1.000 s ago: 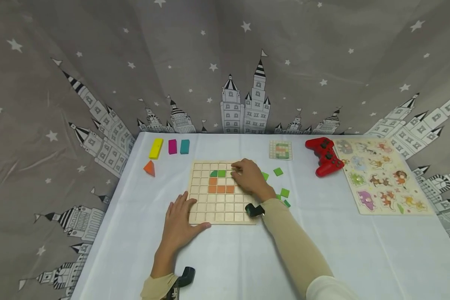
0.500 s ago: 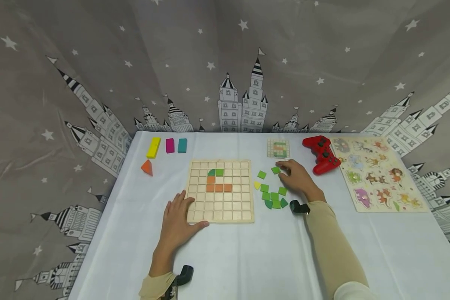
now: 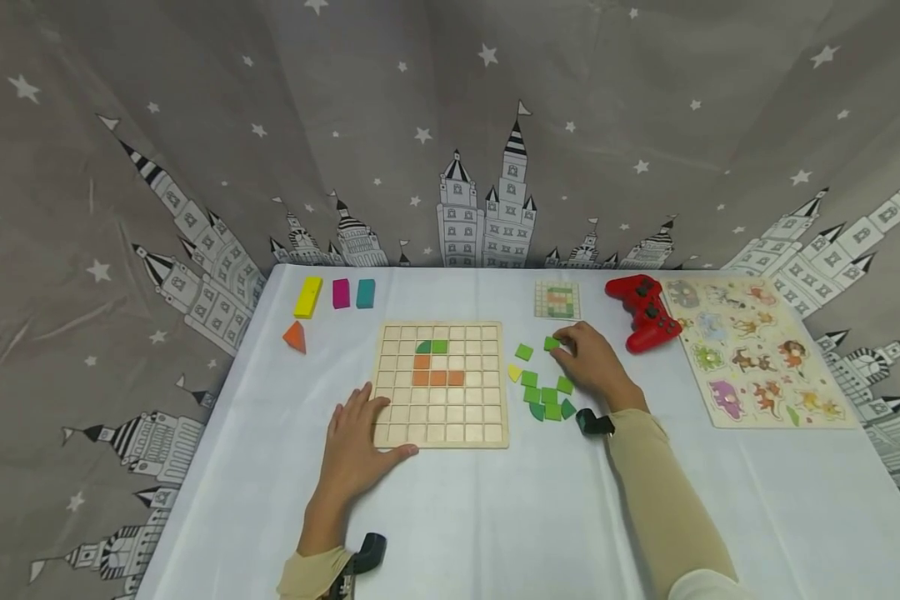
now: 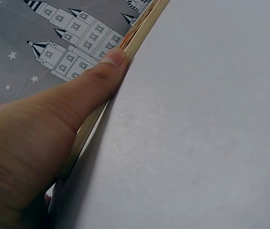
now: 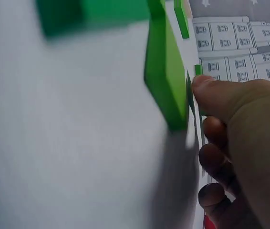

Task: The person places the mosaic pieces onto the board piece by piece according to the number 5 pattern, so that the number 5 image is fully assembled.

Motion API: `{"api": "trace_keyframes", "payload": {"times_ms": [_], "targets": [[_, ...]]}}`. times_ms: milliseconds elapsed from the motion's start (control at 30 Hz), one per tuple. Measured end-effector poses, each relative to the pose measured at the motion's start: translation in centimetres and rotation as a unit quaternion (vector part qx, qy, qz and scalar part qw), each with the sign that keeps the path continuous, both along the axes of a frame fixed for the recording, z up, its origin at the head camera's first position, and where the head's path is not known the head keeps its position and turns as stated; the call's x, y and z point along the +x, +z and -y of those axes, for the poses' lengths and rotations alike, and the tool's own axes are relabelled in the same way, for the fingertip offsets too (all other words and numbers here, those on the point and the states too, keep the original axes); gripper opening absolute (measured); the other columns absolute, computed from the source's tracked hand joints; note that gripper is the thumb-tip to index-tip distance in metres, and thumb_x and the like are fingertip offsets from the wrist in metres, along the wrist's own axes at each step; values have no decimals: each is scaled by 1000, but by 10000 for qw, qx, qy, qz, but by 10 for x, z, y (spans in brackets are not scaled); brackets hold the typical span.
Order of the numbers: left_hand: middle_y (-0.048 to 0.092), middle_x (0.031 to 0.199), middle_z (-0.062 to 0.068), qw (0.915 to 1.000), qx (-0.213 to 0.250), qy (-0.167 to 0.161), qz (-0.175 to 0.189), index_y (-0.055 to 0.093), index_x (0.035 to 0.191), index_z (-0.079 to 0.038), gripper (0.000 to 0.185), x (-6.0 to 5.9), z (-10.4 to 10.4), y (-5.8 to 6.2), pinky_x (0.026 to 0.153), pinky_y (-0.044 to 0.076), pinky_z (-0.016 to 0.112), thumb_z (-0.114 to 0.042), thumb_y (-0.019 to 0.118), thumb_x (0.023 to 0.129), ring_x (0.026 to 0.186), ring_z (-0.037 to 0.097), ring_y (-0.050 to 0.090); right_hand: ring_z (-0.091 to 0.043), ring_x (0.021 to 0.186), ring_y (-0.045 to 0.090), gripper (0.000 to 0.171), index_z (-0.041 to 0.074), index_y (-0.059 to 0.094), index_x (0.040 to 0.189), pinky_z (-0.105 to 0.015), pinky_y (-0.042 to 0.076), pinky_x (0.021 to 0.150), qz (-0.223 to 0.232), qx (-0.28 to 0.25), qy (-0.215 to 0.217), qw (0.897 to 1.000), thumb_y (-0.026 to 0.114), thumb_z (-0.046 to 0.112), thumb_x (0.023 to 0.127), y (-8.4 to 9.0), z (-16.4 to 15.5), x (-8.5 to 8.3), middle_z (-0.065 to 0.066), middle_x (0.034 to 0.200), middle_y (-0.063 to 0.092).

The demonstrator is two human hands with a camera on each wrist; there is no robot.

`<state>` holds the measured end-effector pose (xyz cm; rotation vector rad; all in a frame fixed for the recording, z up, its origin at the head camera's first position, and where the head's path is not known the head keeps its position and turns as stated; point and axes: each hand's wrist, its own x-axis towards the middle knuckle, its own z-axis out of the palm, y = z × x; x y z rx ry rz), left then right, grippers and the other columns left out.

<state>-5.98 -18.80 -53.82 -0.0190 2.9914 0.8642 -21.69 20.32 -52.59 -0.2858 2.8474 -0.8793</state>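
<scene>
A wooden grid board (image 3: 441, 417) lies mid-table with a green pair (image 3: 432, 346) and orange tiles (image 3: 437, 377) set in it. My left hand (image 3: 356, 437) rests flat on its near left corner; in the left wrist view the thumb (image 4: 104, 71) lies along the board's edge (image 4: 140, 33). My right hand (image 3: 570, 346) is to the right of the board, fingertips pinching a green square tile (image 3: 551, 342). In the right wrist view the thumb (image 5: 211, 93) touches that small tile (image 5: 198, 70), fingers curled below, behind a larger green tile (image 5: 166, 81).
Loose green tiles (image 3: 547, 396) and a yellow one (image 3: 514, 372) lie beside the board. A pattern card (image 3: 557, 299), red gamepad (image 3: 642, 312) and animal puzzle (image 3: 750, 350) sit to the right. Yellow (image 3: 307, 297), magenta (image 3: 341, 293), teal (image 3: 365, 292) blocks and an orange triangle (image 3: 295, 336) are far left.
My right hand left the board's upper right and moved right to the loose green tiles, closing its fingertips on one. The left hand stayed on the board's corner.
</scene>
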Motion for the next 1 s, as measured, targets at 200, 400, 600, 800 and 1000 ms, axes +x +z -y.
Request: {"api": "trace_keyframes", "payload": {"times_ms": [200, 400, 600, 800, 1000], "targets": [[28, 167, 18, 10000, -8, 14, 34, 50, 142, -11, 93, 1, 1, -2, 127, 9, 62, -60, 85, 71, 157, 40, 18, -25, 100, 56, 38, 9, 67, 127, -44, 51, 93, -116, -150, 80, 9998, 68, 31, 97, 6, 27, 5, -9, 116, 62], [29, 167, 18, 10000, -28, -11, -81, 51, 142, -11, 93, 1, 2, -3, 127, 10, 62, -62, 84, 71, 157, 40, 19, -23, 99, 58, 37, 12, 68, 128, -42, 52, 90, -222, -368, 441, 9981, 67, 34, 98, 13, 70, 7, -6, 115, 63], [30, 166, 18, 10000, 0, -26, -83, 51, 142, -11, 94, 0, 2, -3, 127, 10, 62, -62, 84, 70, 156, 41, 20, -22, 102, 61, 37, 13, 68, 128, -42, 53, 94, -277, -416, 843, 9952, 66, 36, 99, 14, 110, 4, -7, 114, 64], [29, 167, 18, 10000, -38, -28, -80, 51, 142, -11, 94, -1, 2, -3, 127, 10, 61, -62, 84, 71, 157, 40, 20, -22, 104, 60, 37, 12, 69, 128, -40, 52, 96, -409, -285, 1094, 9927, 66, 36, 99, 14, 135, -1, -6, 114, 64], [30, 166, 18, 10000, -57, -13, -43, 52, 142, -12, 94, 0, 3, -2, 127, 11, 62, -64, 83, 70, 156, 41, 21, -23, 104, 58, 32, 11, 70, 125, -40, 53, 93, -334, -36, 1124, 9931, 66, 31, 100, 13, 146, -1, -7, 113, 64]]}}
